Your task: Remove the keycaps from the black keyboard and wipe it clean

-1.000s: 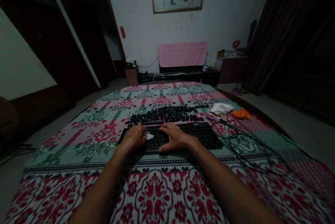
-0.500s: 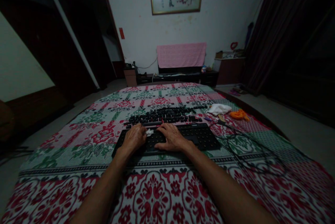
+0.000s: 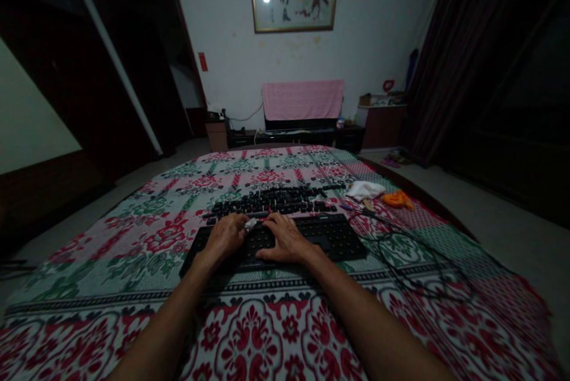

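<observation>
A black keyboard base (image 3: 341,237) with its keycaps off lies on the patterned cloth in front of me. My left hand (image 3: 229,234) rests over its left half, fingers closed on a small white tissue (image 3: 250,224). On the middle of the board lies my right hand (image 3: 285,238), thumb and fingers spread apart, its fingertips near the top edge and close to the tissue. Loose black keycaps (image 3: 285,194) are laid out in rows just beyond the board. A dark stick-like tool (image 3: 258,215) lies between the keycaps and the board, partly behind my hands.
To the right are a white cloth (image 3: 366,190), an orange cloth (image 3: 398,199) and a purple-handled tool (image 3: 347,208). A black cable (image 3: 401,256) coils over the patterned cloth (image 3: 160,310). Beyond the table stands a low cabinet with a screen under a pink towel (image 3: 303,99).
The camera view has shifted slightly, so the scene sits a little lower and further left. My left hand and the tissue have stayed near the top edge of the board, with little visible movement.
</observation>
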Tool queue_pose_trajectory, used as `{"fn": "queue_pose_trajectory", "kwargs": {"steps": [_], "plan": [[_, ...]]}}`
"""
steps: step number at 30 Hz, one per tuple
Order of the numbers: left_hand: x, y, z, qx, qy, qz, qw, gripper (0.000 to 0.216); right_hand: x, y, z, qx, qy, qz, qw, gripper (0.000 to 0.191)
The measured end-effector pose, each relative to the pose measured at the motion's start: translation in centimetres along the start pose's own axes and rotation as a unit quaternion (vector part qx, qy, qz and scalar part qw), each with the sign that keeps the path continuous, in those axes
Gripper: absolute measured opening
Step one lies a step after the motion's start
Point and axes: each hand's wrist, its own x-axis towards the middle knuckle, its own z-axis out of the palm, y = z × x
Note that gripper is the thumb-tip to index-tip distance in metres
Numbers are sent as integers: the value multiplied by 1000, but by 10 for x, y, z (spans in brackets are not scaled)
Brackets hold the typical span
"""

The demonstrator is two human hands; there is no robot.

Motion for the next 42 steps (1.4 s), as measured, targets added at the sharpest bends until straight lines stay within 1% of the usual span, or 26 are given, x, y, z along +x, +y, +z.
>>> {"fn": "queue_pose_trajectory", "kwargs": {"steps": [2,5,9,15,18,22,25,30,32,34,39,40,42], "plan": [[4,4,1,-5,3,11,1000,30,0,0,0,1,-1,-3,1000,71],[5,6,2,-5,3,6,1000,30,0,2,1,0,1,-4,1000,70],[4,0,3,-7,-10,4,1000,33,0,3,2,-3,0,1,1000,71],[2,-4,5,-9,-18,34,999,30,1,0,-1,-4,-15,4,1000,72],[2,-2,0,-9,-36,49,998,30,1,0,-1,-6,-13,7,1000,73],[1,-4,-4,-38,-63,71,995,32,0,2,1,-5,-10,4,1000,75],[3,-8,2,-23,-51,62,997,25,0,3,2,-2,-7,-2,1000,76],[5,-12,10,-33,-27,36,998,34,0,3,1,-7,-6,-5,1000,74],[5,-12,9,-36,-26,14,999,34,0,3,1,-8,-9,-4,1000,74],[5,-13,5,-32,-36,3,999,28,0,2,0,-9,-12,-2,1000,74],[4,-20,-6,-54,-77,-15,995,22,0,0,-2,-6,-21,6,1000,73],[4,-21,-7,-60,-76,-21,995,23,1,0,-2,-6,-22,7,1000,73],[4,-19,-8,-67,-48,-19,996,25,1,0,-2,-5,-21,8,1000,72]]}}
